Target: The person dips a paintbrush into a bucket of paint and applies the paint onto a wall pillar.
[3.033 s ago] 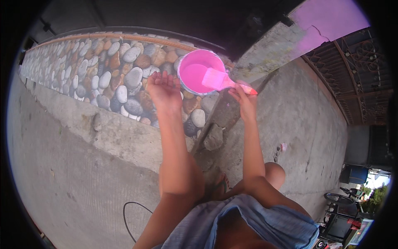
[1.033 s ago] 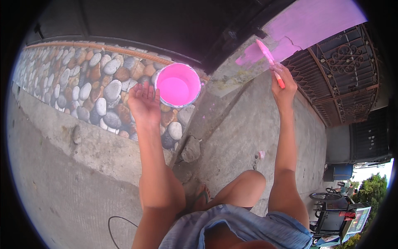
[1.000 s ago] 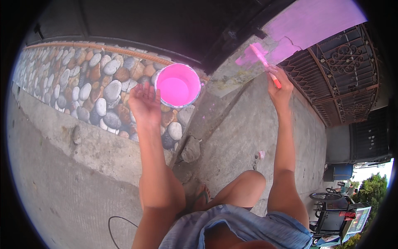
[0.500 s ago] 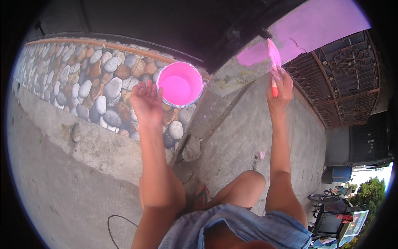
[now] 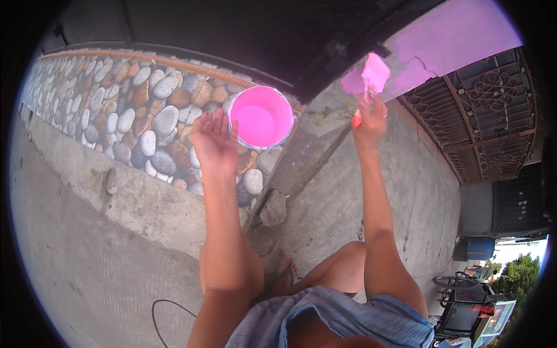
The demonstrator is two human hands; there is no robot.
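Note:
My right hand [image 5: 370, 119] grips a paintbrush [image 5: 376, 72] by its orange-red handle. The brush's broad head is coated in pink paint and overlaps the pink patch on the low wall [image 5: 458, 43]; whether the bristles touch the wall I cannot tell. Palm up with fingers spread, my left hand [image 5: 216, 142] holds nothing and hovers just left of the bucket. That bucket [image 5: 287, 124] has pink paint [image 5: 255, 124] inside and stands at the corner of the pebbled strip. Bare grey concrete shows below the wall's painted part.
Pebbled paving [image 5: 156, 122] with a raised concrete curb [image 5: 139, 203] spreads to the left. A dark gate [image 5: 220, 35] runs along the far side. At right is a brown metal grille [image 5: 481, 110]. A loose stone chunk [image 5: 274, 209] lies near my foot [image 5: 284, 272].
My right hand has shifted left and turned, so the brush now shows its broad pink face instead of its narrow side. My left hand stays open beside the bucket.

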